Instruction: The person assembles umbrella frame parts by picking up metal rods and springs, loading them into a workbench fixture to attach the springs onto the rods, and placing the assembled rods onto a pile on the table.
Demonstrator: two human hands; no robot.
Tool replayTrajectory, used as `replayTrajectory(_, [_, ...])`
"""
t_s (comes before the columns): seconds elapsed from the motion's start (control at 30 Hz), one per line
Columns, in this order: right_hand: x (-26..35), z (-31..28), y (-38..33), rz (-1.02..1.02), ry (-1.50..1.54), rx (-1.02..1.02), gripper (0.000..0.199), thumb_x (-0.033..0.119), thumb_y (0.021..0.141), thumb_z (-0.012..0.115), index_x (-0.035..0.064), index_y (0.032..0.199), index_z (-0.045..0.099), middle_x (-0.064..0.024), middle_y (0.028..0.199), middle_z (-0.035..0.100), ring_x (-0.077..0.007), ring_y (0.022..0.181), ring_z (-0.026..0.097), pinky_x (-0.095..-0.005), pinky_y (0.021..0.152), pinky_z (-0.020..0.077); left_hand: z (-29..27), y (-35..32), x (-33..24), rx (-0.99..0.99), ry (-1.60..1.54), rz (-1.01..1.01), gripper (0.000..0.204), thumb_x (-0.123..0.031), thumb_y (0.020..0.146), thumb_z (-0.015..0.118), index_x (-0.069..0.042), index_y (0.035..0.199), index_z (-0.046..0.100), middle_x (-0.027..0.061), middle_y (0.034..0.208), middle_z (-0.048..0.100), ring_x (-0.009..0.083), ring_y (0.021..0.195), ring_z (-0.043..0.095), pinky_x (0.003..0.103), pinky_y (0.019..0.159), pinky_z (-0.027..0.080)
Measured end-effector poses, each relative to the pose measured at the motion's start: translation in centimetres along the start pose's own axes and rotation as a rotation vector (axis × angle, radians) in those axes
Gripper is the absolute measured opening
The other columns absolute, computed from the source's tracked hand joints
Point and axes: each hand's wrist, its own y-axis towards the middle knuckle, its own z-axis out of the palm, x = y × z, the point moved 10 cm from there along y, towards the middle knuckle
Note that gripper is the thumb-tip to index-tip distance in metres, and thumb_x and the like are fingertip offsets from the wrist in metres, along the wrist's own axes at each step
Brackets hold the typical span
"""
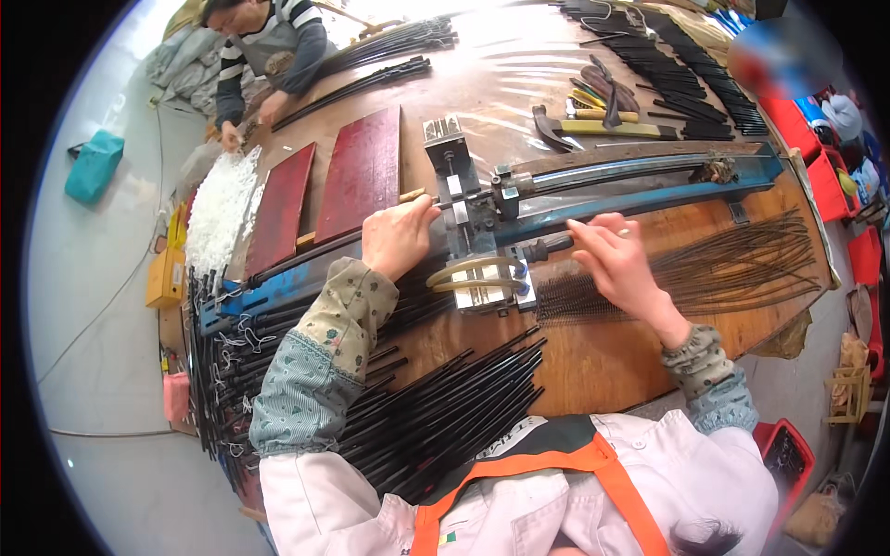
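My left hand (397, 236) is closed around a small wooden handle (412, 195) beside the grey metal press head (464, 199) of a blue bench jig (640, 176). My right hand (616, 264) pinches a thin dark rod (547, 246) that runs into the jig from the right. Just below the press sits a curved cream-coloured lever (473, 271). A heap of black rods (445, 412) lies on the wooden table (612, 361) in front of me, under my left forearm.
Thin dark wires (732, 269) lie spread at the right. Two dark red boards (362, 171) and a pile of white bits (218, 208) are at the left. Another person (264, 51) works at the far left corner. Hand tools (603, 107) and more black rods (691, 69) lie at the back. Red crates (820, 157) stand at the right.
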Motion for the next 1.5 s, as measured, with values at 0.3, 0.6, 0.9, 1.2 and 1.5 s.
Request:
replayTrajectory(0.3, [-2.6, 4.1, 0.7, 0.166, 0.441, 0.056, 0.022, 0.002, 0.089, 0.069, -0.0003, 0.111, 0.066, -0.0141, 0.095, 0.066, -0.0316, 0.088, 0.061, -0.0387, 0.083, 0.0486, -0.8, -0.7, -1.7, -0.213, 0.041, 0.176, 0.016, -0.024, 0.100, 0.060, -0.012, 0.090, 0.059, 0.0104, 0.078, 0.066, 0.0348, 0.073, 0.068, 0.044, 0.061, 0.053])
replayTrajectory(0.6, [5.4, 7.1, -5.3, -0.135, -0.118, 0.291, 0.031, 0.019, 0.073, 0.083, 0.0083, 0.097, 0.065, -0.0080, 0.096, 0.063, -0.0282, 0.097, 0.059, -0.0421, 0.086, 0.0434, -3.9, -2.4, 9.6, -0.384, 0.294, 0.336, 0.010, -0.018, 0.093, 0.066, -0.016, 0.103, 0.065, 0.0018, 0.093, 0.065, 0.0230, 0.092, 0.064, 0.042, 0.080, 0.047])
replayTrajectory(0.9, [3.5, 6.4, -4.7, -0.077, 0.077, 0.351, 0.014, 0.011, 0.083, 0.079, 0.0045, 0.087, 0.067, -0.0106, 0.083, 0.061, -0.0325, 0.081, 0.060, -0.0429, 0.074, 0.0496, 0.0, -17.3, -3.9, 0.088, -0.007, -0.024, 0.019, -0.030, 0.093, 0.068, -0.014, 0.084, 0.071, 0.0042, 0.083, 0.063, 0.0243, 0.084, 0.060, 0.041, 0.078, 0.042])
replayTrajectory(1.2, [3.6, 9.0, -4.4, 0.071, 0.256, 0.572, 0.017, 0.022, 0.094, 0.068, 0.0068, 0.098, 0.073, -0.0129, 0.090, 0.070, -0.0352, 0.089, 0.065, -0.0431, 0.076, 0.0518, 6.3, -16.6, -11.3, 0.346, 0.097, 0.045, 0.014, -0.025, 0.094, 0.066, -0.011, 0.091, 0.068, 0.0066, 0.094, 0.060, 0.0272, 0.096, 0.057, 0.042, 0.081, 0.044])
replayTrajectory(1.5, [1.3, 6.8, -6.1, 0.351, 0.623, 0.366, 0.016, 0.013, 0.096, 0.065, 0.0004, 0.095, 0.075, -0.0082, 0.074, 0.070, -0.0224, 0.076, 0.059, -0.0349, 0.073, 0.0479, 4.1, -16.3, -12.5, 0.375, -0.359, -0.166, 0.019, -0.024, 0.103, 0.055, -0.006, 0.108, 0.055, 0.0168, 0.101, 0.062, 0.0389, 0.097, 0.066, 0.051, 0.079, 0.054])
